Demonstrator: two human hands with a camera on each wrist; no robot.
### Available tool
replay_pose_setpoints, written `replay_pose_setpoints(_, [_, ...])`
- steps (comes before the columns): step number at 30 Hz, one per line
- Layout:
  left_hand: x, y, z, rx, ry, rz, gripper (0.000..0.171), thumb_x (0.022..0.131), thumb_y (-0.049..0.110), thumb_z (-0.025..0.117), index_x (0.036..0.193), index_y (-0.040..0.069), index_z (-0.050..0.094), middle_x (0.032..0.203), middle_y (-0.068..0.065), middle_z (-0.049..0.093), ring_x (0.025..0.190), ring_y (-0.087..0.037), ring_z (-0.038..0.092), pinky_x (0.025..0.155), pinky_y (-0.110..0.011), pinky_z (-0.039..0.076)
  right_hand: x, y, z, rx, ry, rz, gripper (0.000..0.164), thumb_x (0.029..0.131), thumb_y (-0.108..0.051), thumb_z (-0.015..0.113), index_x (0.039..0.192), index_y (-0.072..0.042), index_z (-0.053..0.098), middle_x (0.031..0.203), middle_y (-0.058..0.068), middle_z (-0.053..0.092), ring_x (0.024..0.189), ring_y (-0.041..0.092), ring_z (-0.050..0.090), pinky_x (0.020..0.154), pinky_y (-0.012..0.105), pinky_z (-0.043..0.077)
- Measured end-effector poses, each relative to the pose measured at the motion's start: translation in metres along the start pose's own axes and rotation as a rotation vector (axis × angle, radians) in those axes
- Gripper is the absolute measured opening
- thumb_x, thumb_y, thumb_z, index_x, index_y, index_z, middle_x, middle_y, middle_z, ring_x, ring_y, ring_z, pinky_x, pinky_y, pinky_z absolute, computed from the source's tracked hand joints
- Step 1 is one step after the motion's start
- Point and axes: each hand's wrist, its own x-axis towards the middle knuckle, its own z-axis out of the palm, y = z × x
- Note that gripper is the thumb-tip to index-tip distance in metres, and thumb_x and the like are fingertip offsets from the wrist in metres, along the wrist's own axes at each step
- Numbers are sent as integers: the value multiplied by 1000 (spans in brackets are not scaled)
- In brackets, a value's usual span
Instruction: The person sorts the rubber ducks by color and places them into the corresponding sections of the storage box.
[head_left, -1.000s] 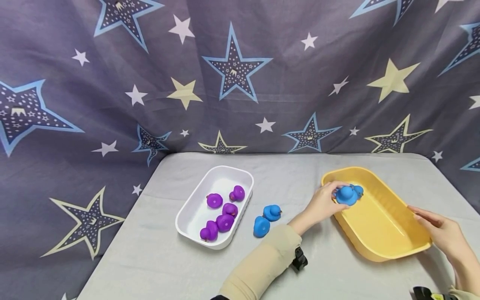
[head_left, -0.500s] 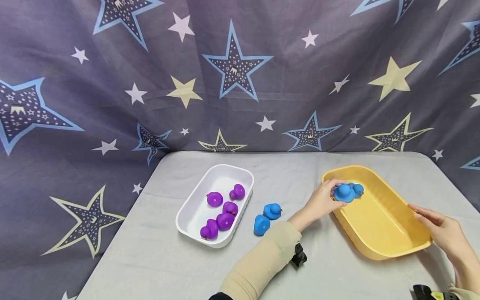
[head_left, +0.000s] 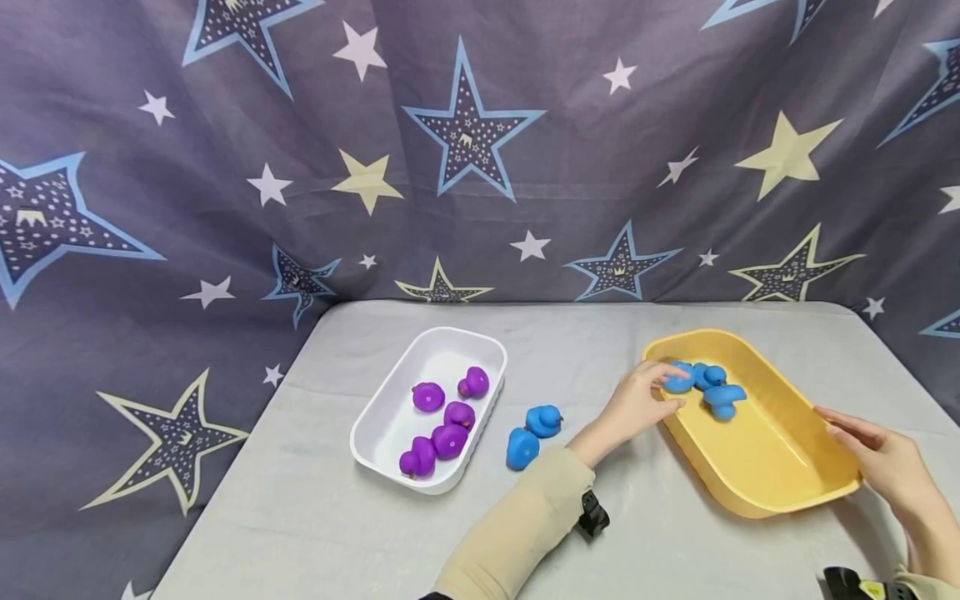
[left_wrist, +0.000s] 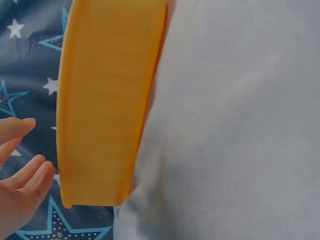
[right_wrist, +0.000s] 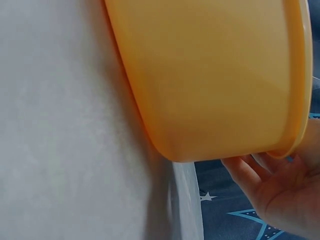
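Note:
In the head view my left hand [head_left: 637,404] is over the left rim of a yellow plastic tub [head_left: 772,467], its thumb and fingers spread apart. Just past those fingertips, several blue rubber ducks lie inside, among them a tipped blue duck [head_left: 723,400] and a blue duck [head_left: 678,377] partly behind the fingers. The left wrist view shows the same hand [left_wrist: 22,182] with a gap between thumb and fingers, beside the tub's outer wall [left_wrist: 107,105]. My right hand [head_left: 888,462] grips the tub's right rim; fingers show under the rim [right_wrist: 302,85] in the right wrist view.
On the left stands a white tub [head_left: 382,417] holding several purple rubber ducks [head_left: 450,442]. Between the tubs, a blue duck [head_left: 543,421] and another blue duck [head_left: 522,448] rest on the grey cloth [head_left: 300,517]. A starry curtain [head_left: 525,167] hangs behind.
My left hand has let go of a blue duck, which now lies tipped farther right in the yellow tub. The left fingers have spread; the right hand stays at the rim.

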Motion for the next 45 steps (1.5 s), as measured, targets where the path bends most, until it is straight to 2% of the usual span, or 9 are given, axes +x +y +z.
replay_pose_setpoints(7, [-9,3,-15,51,-65,-5,30,78,18,67,108,17,61,103,3,56,90,-9,54,74,-11,42,2,7,-1,-17,9,19,35,89,-26,53,122,-14,55,93,-42,47,83,-25,41,63,1,37])
replay_pose_setpoints(12, [-14,5,-27,55,-100,7,31,79,18,66,109,14,61,106,2,58,93,-12,53,75,-12,42,4,12,-2,-22,19,24,36,89,-26,53,123,-15,55,94,-42,47,84,-25,40,63,0,36])
replay_pose_setpoints(23, [-27,3,-52,48,-131,-49,31,83,17,62,113,13,59,111,0,57,99,-12,52,80,-13,41,4,15,1,-30,41,23,36,88,-27,54,122,-14,55,93,-42,48,84,-24,42,63,1,38])
replay_pose_setpoints(34, [-46,-8,-77,96,-103,-70,30,82,17,62,112,12,60,111,-1,58,99,-15,53,82,-19,42,3,20,3,-6,21,15,36,88,-25,54,122,-14,55,95,-40,49,85,-22,43,64,2,39])
replay_pose_setpoints(39, [-52,-15,-84,93,-85,-59,30,81,15,63,110,10,60,110,-3,59,98,-18,54,82,-21,43,3,17,2,-9,18,21,36,88,-26,54,122,-14,55,95,-40,49,86,-23,43,65,2,38])
replay_pose_setpoints(45, [-60,-16,-92,88,-73,-94,30,81,15,63,110,10,60,111,-4,59,99,-20,52,84,-23,41,0,6,2,1,26,31,34,88,-26,54,120,-16,57,92,-41,50,84,-23,44,63,2,39])
